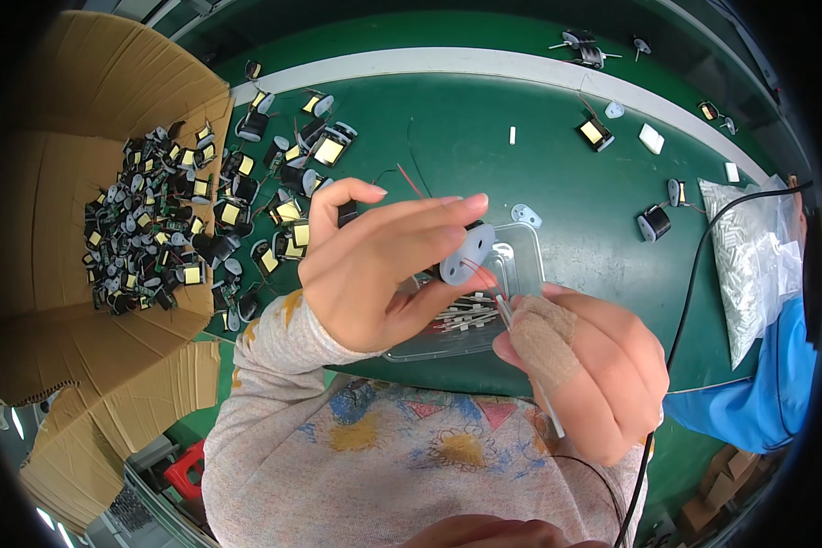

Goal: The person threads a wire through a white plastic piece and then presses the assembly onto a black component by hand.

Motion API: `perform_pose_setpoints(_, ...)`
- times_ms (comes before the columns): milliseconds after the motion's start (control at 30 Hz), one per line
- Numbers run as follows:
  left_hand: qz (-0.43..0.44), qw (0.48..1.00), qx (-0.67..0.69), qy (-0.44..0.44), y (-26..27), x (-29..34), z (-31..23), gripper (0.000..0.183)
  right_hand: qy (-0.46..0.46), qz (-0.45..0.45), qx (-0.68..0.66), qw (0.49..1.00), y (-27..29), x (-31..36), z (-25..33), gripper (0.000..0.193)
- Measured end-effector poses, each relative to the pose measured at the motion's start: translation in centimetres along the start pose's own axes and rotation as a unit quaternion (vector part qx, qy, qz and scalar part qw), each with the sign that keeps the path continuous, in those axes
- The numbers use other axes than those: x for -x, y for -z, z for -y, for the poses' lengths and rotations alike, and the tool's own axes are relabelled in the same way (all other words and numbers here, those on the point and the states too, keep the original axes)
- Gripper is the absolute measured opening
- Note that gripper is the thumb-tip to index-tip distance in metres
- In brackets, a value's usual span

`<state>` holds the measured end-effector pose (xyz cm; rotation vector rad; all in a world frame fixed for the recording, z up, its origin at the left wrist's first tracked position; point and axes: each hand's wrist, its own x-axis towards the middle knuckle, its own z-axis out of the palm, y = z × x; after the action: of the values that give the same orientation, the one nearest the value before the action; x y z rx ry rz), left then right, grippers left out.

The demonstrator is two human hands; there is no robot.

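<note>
My left hand (374, 260) is closed on a small black part with an oval grey end cap (468, 254), above a clear plastic tray (538, 251). Thin red wires (486, 277) come out of a hole in the cap and run toward my right hand (607, 370). That hand is closed in a pinch around a thin pale rod (555, 423); its tip meets the wires, though how they join is too small to tell. Tan bandages (548, 342) wrap two of its fingers. In the tray lie several thin metal-and-white pins (470, 313), partly hidden by my left hand.
A cardboard box (50, 192) full of similar parts stands at left, with more spilled beside it. A loose grey cap (526, 216) lies behind the tray. At right are a bag of white pieces (738, 274), a black cable (694, 283) and blue cloth (767, 393).
</note>
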<state>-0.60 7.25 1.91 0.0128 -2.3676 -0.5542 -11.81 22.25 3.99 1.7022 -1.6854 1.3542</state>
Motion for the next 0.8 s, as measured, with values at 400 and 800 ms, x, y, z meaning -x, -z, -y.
perform_pose_setpoints(400, -0.054, 0.969, 0.234, 0.061, -1.4, -0.3, 0.7, 0.039, -0.086, 0.077, -0.184, 0.976, -0.5, -0.4, -3.7, 0.019)
perform_pose_setpoints(800, 0.021, 0.872, 0.447, 0.196, -0.9, -0.1, -0.2, 0.032, -0.143, 0.066, -0.233, 0.960, -0.7, -0.3, -4.0, 0.019)
